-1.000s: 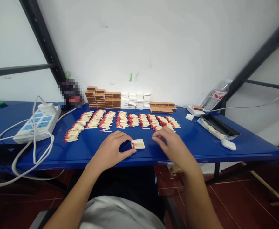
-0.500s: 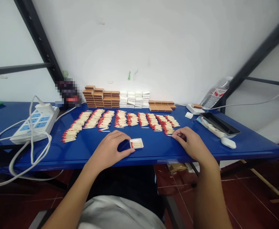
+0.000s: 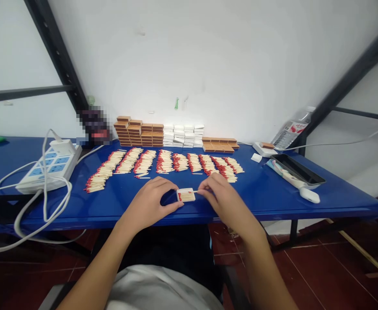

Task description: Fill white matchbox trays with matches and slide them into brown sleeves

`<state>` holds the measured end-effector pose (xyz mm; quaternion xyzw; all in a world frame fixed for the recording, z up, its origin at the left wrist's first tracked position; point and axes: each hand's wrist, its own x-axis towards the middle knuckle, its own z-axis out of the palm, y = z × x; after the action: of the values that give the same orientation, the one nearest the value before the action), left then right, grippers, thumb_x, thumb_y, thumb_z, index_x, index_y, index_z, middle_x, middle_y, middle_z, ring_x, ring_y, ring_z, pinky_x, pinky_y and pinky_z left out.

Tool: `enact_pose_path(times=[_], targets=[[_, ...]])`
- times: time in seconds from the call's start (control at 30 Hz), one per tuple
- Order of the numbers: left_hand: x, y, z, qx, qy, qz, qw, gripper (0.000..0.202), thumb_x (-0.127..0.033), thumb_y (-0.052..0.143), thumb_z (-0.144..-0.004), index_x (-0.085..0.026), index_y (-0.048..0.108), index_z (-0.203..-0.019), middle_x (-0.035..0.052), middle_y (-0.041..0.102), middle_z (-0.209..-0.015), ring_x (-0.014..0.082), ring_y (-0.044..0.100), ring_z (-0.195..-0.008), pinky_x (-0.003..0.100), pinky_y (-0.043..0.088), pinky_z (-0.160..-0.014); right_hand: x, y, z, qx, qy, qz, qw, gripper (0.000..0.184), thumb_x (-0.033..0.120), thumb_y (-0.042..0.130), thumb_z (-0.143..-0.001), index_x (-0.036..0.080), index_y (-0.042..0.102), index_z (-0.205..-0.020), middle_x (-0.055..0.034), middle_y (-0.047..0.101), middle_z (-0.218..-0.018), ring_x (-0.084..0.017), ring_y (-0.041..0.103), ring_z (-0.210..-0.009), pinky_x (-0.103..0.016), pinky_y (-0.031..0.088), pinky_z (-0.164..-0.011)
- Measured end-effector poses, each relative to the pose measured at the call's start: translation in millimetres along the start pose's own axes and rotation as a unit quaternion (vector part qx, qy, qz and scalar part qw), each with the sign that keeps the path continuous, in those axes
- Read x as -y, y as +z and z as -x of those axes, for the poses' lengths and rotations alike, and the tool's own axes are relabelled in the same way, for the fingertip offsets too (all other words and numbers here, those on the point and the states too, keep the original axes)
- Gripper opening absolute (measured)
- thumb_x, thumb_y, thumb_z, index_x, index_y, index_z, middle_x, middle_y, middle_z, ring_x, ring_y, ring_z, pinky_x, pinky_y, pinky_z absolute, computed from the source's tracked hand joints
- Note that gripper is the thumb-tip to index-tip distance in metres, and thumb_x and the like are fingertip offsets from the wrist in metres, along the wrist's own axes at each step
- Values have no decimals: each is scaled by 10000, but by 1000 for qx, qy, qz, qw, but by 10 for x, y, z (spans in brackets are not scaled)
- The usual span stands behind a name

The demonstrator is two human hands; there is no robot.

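On the blue table, my left hand (image 3: 154,198) grips the left end of a small white matchbox tray (image 3: 193,199) between thumb and fingers. Several red-tipped matches (image 3: 185,197) lie side by side in the tray, heads to the left. My right hand (image 3: 215,189) pinches a single match (image 3: 193,192) at the tray's right end, its red head reaching over the tray. Just behind both hands, loose matches (image 3: 165,162) lie in several slanted piles across the table.
Brown matchbox sleeves (image 3: 139,133) and white trays (image 3: 183,135) are stacked along the wall, with more brown sleeves (image 3: 219,145) to their right. A power strip (image 3: 48,168) with looped cables sits left. On the right are a plastic bottle (image 3: 294,128), a black tray (image 3: 298,168) and a white case (image 3: 309,195).
My right hand has moved left from the rightmost match piles to the matchbox tray, bringing one match with it. My left hand stays on the tray.
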<state>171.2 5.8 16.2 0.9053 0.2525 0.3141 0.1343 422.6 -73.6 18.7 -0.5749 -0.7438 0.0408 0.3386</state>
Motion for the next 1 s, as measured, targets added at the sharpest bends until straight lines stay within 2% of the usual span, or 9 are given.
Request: enact_pose_path(times=[0.17,0.3,0.4,0.53,0.67,0.77,1.0], targets=[[5,3,1,2,2,2,1000,218,-349,832,-949,-222,728,-1093,56,779,-1123,264,703,-1084,415,544,-966,182,209,-94,9,-39,28,999,149,197,524,-1092,225,624,-984,-92,632,-1036,-270,602,-1017,-430,525,-912],[10,-2,8,2,4,3,1000,206,-352,825,-955,-227,731,-1088,52,777,-1119,260,702,-1077,413,544,-970,129,181,-70,12,-24,-28,999,118,247,566,-1088,233,667,-1029,-75,643,-1056,-244,622,-1002,-391,530,-907],[17,-3,9,2,1,4,1000,236,-363,835,-948,-230,731,-1114,46,775,-1128,258,701,-1085,411,542,-982,-77,31,-26,-21,11,-40,999,160,319,582,-1085,246,705,-1015,-63,657,-1004,-230,634,-920,-363,530,-840],[22,-1,7,4,-5,4,1000,242,-372,831,-951,-228,732,-1118,42,773,-1141,254,697,-1094,412,541,-993,-576,-224,66,-105,67,38,991,181,356,610,-1039,231,728,-981,-82,672,-966,-255,635,-880,-404,516,-837],[13,-4,7,3,-4,3,1000,239,-371,827,-953,-231,732,-1122,47,775,-1142,260,701,-1096,412,544,-991,-988,-362,192,-105,121,65,985,206,394,650,-985,229,772,-977,-73,647,-911,-252,625,-816,-404,506,-785],[4,-10,5,6,-7,3,1000,231,-377,825,-954,-234,733,-1111,45,778,-1138,263,705,-1093,415,545,-985,-1088,-378,262,-99,134,58,984,222,409,647,-983,240,790,-1006,-67,646,-913,-239,616,-796,-388,500,-766],[1,-9,0,5,-7,3,1000,231,-363,832,-948,-226,737,-1108,40,780,-1126,257,705,-1082,415,547,-980,-1063,-397,293,-92,132,49,986,256,446,638,-985,240,789,-985,-65,641,-895,-231,591,-776,-380,492,-753]])
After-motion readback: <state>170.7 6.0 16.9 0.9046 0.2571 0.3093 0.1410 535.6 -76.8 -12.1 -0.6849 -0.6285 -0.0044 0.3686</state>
